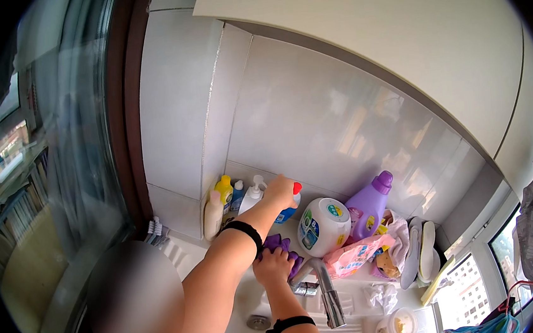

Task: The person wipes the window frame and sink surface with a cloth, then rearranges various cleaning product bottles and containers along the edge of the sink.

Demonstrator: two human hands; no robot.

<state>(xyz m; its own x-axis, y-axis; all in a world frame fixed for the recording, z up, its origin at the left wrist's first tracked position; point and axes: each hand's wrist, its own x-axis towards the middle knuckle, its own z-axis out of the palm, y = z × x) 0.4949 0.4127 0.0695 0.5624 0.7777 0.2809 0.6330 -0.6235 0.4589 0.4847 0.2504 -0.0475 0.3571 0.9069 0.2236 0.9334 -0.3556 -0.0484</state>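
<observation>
My left hand [280,193] reaches to the back of the sink ledge. Its fingers close round the upper part of a blue bottle [284,216] with a red cap [297,188], partly hidden by the hand. Lower down, my right hand [274,265] grips a bunched purple cloth [278,244] beside the base of the chrome faucet [327,294]. A white pump bottle [251,196] stands just left of my left hand. Right of the blue bottle are a round white detergent tub [322,230] and a purple detergent jug [369,205].
A yellow bottle [224,189] and a cream bottle [213,216] stand in the left corner. Pink packaging [355,256], crumpled white plastic [382,296] and a clear tub [399,326] lie to the right. A cabinet [377,23] overhangs the tiled wall. The drain [258,322] is below; a blurred patch covers the lower left.
</observation>
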